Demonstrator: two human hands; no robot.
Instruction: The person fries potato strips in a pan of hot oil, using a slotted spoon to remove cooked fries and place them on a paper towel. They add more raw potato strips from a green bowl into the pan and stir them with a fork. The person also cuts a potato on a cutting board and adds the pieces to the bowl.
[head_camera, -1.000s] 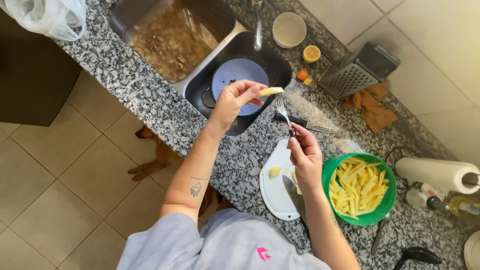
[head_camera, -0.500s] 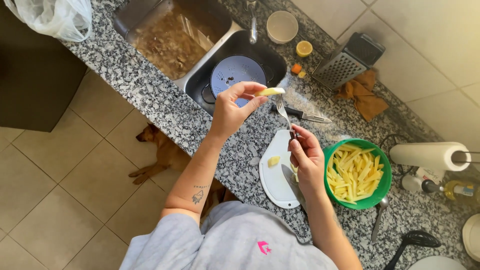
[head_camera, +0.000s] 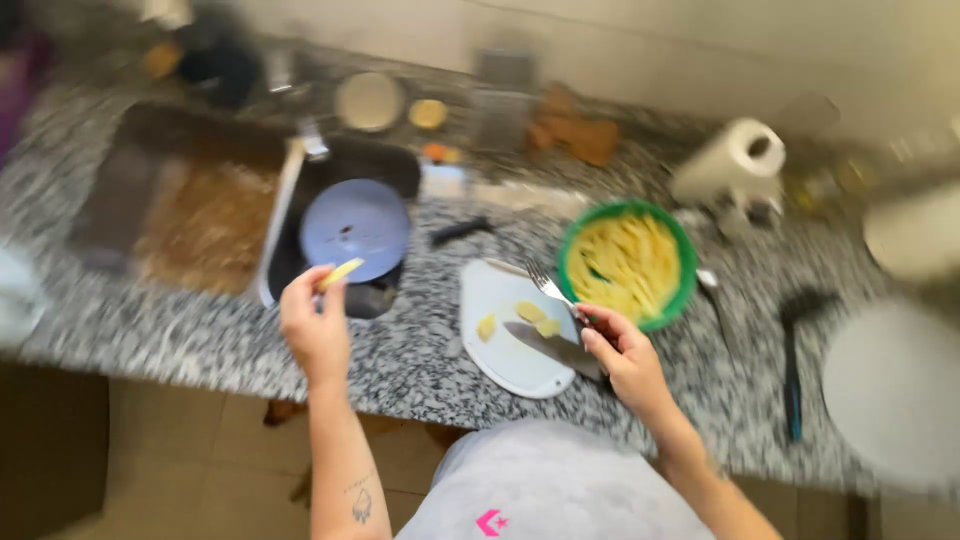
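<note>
While a yellow potato strip (head_camera: 341, 273) is pinched in the left hand (head_camera: 316, 330) above the sink's edge, a knife (head_camera: 552, 347) and fork (head_camera: 553, 289) are gripped in the right hand (head_camera: 625, 358), at three o'clock of it, over a white cutting board (head_camera: 505, 350).

On the counter (head_camera: 400, 370), the cutting board (head_camera: 510, 345) lies before the person with 3 potato pieces (head_camera: 530, 312) on it. The bowl of cut strips (head_camera: 625, 262) sits just right of and behind the board. The sink (head_camera: 345, 235), left of the board, holds a plate (head_camera: 355, 228). The left hand (head_camera: 315, 330) holds 1 strip (head_camera: 340, 273) over the sink's near edge. The right hand (head_camera: 625, 355), at the board's right edge, holds a knife (head_camera: 550, 345) and a fork (head_camera: 548, 285) over the board. The paper towel roll (head_camera: 728, 160) stands behind the bowl
</note>
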